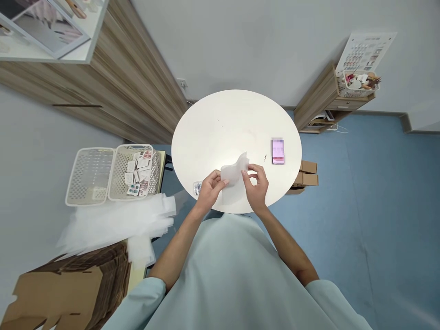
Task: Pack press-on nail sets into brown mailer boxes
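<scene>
A thin, translucent white foam sheet [233, 174] spans the space between my hands over the near part of the round white table [220, 119]. At its left edge my left hand [210, 190] pinches it between thumb and fingers. The upper right corner, bent upward, is held by my right hand [256, 185] with thumb and forefinger. Just left of my left hand lies a small clear packet [197, 187] with bluish contents, partly covered by that hand. Whether the sheet is one layer or a pouch I cannot tell.
A phone [277, 151] lies on the table's right side. To the left stand an open white basket [113, 183] of small packets, a pile of white foam sheets [120, 224] and stacked flat cardboard boxes [55, 293]. Small cartons [305, 174] sit beyond the table's right edge.
</scene>
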Motion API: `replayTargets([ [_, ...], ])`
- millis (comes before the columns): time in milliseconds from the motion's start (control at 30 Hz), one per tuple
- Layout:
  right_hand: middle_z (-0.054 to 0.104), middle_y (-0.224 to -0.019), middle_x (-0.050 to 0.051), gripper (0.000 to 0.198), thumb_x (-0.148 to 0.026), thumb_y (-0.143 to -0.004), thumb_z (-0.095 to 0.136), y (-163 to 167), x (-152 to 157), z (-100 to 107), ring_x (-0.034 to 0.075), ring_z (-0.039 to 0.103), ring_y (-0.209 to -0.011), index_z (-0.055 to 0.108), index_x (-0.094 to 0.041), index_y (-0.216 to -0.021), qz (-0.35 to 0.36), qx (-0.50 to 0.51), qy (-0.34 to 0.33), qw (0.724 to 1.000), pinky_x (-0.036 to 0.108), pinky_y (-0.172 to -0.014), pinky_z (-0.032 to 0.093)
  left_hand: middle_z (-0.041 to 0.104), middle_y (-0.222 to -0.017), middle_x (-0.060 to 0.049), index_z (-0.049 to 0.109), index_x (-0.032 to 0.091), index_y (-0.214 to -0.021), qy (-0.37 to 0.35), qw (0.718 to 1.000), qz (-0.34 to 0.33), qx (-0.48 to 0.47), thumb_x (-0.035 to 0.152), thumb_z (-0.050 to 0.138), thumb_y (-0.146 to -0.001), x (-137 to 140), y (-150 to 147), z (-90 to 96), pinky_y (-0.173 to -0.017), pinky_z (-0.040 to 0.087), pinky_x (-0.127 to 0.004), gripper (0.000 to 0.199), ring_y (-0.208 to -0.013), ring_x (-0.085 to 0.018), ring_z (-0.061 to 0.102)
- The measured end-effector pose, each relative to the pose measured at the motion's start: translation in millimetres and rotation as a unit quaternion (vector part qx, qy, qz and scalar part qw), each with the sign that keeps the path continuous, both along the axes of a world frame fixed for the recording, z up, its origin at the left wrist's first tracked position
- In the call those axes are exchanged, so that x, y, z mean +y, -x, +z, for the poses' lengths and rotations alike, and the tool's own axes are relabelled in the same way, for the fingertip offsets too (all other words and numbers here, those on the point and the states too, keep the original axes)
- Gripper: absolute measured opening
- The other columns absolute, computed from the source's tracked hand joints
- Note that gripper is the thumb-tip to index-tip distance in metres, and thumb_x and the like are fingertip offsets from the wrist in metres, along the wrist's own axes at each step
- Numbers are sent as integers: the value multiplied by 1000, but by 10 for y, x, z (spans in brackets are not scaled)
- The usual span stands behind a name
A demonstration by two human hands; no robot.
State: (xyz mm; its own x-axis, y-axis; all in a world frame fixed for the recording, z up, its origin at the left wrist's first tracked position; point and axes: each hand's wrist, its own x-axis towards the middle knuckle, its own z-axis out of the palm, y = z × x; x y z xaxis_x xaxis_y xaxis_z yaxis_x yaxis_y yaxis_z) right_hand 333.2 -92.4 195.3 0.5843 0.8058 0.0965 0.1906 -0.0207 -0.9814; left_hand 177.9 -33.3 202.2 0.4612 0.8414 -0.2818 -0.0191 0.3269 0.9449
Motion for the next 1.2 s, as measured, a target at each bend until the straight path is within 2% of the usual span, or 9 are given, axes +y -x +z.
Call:
replayTargets([
  [200,67,-115,9,16,-40,-102,62,64,69,-27,23,65,-113,67,-26,-102,-5,-27,-13,1000,36,-79,60,73,-92,-4,64,22,-98,23,999,10,-29,44,76,-86,4,35,-63,-79,52,-34,28,-89,-23,68],
  [333,62,-121,11,14,-38,-98,66,126,124,-89,27,60,-124,68,-25,-94,-29,-65,-4,997,45,-95,58,75,-99,-5,67,21,-103,35,999,13,-32,46,77,-88,7,62,-54,-82,54,-34,31,-96,-24,70],
  [400,64,-116,10,10,-35,-97,67,159,153,-120,27,61,-121,68,-26,-93,-26,-68,-7,997,49,-102,55,76,-104,-7,68,21,-108,38,999,15,-29,50,77,-88,19,68,-37,-84,55,-35,36,-101,-26,71],
  [500,70,-107,7,9,-35,-99,64,211,197,-141,25,67,-110,68,-27,-97,24,-45,-12,999,48,-99,57,78,-110,-10,70,19,-117,44,998,29,-28,58,76,-88,60,76,-21,-88,57,-39,49,-110,-30,71],
  [700,75,-106,6,16,-42,-100,63,287,280,-124,24,71,-106,67,-27,-98,61,4,9,998,40,-88,62,79,-106,-16,73,15,-119,98,989,58,-90,87,43,-93,218,159,-118,-94,59,-47,82,-119,-36,70],
  [800,75,-103,5,19,-45,-98,66,303,329,-132,23,71,-100,68,-26,-99,69,32,36,996,39,-88,62,79,-107,-15,72,16,-123,101,990,58,-73,77,61,-91,270,221,-200,-93,59,-45,71,-116,-35,71],
  [933,75,-99,4,23,-48,-95,71,338,405,-158,21,72,-94,68,-26,-96,100,57,63,991,37,-85,62,79,-103,-7,74,21,-119,33,999,22,17,47,85,-78,327,274,-294,-84,59,-37,50,-103,-28,72],
  [1067,73,-95,3,25,-49,-94,72,303,483,-230,21,74,-89,65,-25,-95,86,75,69,991,36,-83,60,77,-87,-4,77,18,-96,2,995,32,94,40,80,-78,465,357,-430,-71,56,-34,29,-84,-25,70],
  [1200,74,-98,4,32,-54,-95,70,100,552,-388,20,75,-82,58,-24,-100,68,106,91,988,36,-81,59,78,-94,-6,76,19,-94,16,992,64,104,42,75,-80,683,509,-566,-81,57,-36,27,-90,-25,71],
])
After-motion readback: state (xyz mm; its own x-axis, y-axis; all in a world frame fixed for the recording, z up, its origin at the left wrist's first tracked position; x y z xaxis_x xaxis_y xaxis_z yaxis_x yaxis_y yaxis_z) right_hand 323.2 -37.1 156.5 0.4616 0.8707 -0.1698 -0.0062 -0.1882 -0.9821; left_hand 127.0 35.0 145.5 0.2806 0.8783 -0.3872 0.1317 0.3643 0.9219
